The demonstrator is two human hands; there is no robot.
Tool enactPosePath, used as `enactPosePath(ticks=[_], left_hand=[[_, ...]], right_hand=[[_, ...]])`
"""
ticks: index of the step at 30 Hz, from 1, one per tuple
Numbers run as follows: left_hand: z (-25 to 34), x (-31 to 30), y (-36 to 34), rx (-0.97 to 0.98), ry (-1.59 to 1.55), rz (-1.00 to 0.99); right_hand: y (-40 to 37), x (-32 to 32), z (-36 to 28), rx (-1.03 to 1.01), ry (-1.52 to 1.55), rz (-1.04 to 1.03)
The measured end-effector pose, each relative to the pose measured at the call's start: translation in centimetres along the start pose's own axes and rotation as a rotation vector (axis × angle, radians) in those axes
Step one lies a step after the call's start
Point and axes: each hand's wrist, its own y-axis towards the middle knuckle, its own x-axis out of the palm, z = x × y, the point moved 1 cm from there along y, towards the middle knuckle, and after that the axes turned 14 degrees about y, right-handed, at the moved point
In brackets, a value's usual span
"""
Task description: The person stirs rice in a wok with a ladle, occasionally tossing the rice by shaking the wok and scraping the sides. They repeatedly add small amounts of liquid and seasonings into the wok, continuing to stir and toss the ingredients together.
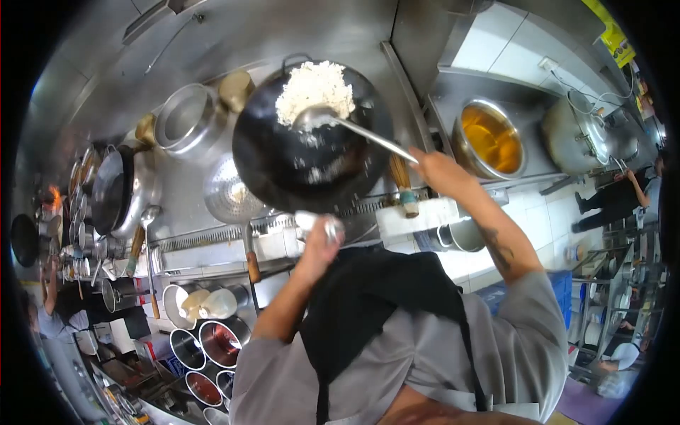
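White rice (pixel 315 91) lies in the upper part of a large black wok (pixel 276 159). My right hand (pixel 440 172) is closed round the long handle of a metal ladle (pixel 319 117), whose bowl rests against the rice. At the wok's near edge, my left hand (pixel 322 244) grips a white cloth (pixel 306 221). Some loose grains are scattered lower in the wok.
A perforated strainer (pixel 230 191) lies left of the wok, near a metal pot (pixel 185 119). To the right stand a bowl of amber liquid (pixel 489 138) and a large lidded pot (pixel 572 134). Other people (pixel 616 195) are at both sides.
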Motion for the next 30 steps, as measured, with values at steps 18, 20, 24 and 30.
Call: enactPosePath(ticks=[18, 20, 24, 30], left_hand=[[11.0, 0.4, 11.1, 0.048, -0.041, 0.029], [11.3, 0.8, 11.9, 0.070, -0.084, 0.047], [10.7, 1.5, 10.4, 0.060, -0.104, 0.102], [11.3, 1.5, 10.6, 0.015, -0.091, 0.140]], right_hand=[[4.7, 3.4, -1.9, 0.270, 0.462, -0.115], [6.9, 3.4, -1.6, 0.326, 0.518, -0.063], [8.7, 5.7, 1.2, 0.278, 0.673, 0.177], [9.5, 7.5, -1.6, 0.255, 0.822, -0.082]])
